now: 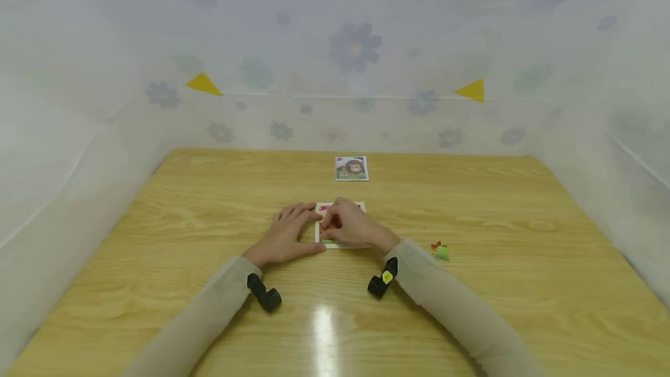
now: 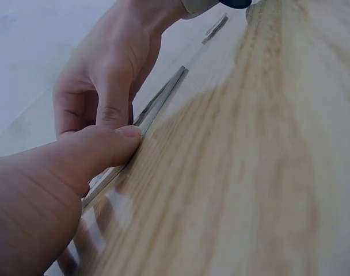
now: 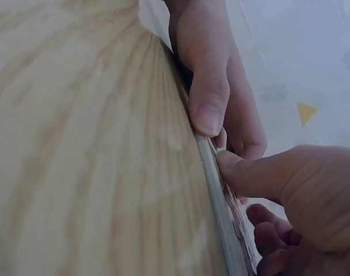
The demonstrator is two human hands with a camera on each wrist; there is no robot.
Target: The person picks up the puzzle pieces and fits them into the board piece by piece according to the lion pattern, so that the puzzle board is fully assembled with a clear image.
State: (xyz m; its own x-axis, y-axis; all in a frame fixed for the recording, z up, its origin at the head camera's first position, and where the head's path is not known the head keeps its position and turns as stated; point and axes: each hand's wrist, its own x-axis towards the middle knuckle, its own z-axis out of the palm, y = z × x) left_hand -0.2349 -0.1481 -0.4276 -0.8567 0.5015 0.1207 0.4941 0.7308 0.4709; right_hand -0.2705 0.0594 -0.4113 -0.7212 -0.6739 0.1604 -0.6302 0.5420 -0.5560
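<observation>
A small white-bordered puzzle board [image 1: 317, 244] lies flat on the table, its colourful picture partly covered by the hands. My left hand [image 1: 290, 231] rests at its left side with fingers spread; the thumb [image 2: 114, 144] touches the near edge. Over the board's left part, my right hand [image 1: 353, 224] has its fingers bent and pinches a small orange puzzle piece [image 1: 325, 227] against the surface. The fingers hide most of that piece. In the right wrist view, the right thumb [image 3: 235, 169] presses down close to the left thumb [image 3: 209, 109].
Loose green and orange puzzle pieces [image 1: 442, 253] lie right of the board, beside the right sleeve. Behind the board is a picture card [image 1: 352, 169] with a lion. Pale flowered sheets [image 1: 356, 48] enclose the wooden table [image 1: 209, 191] at the back and sides.
</observation>
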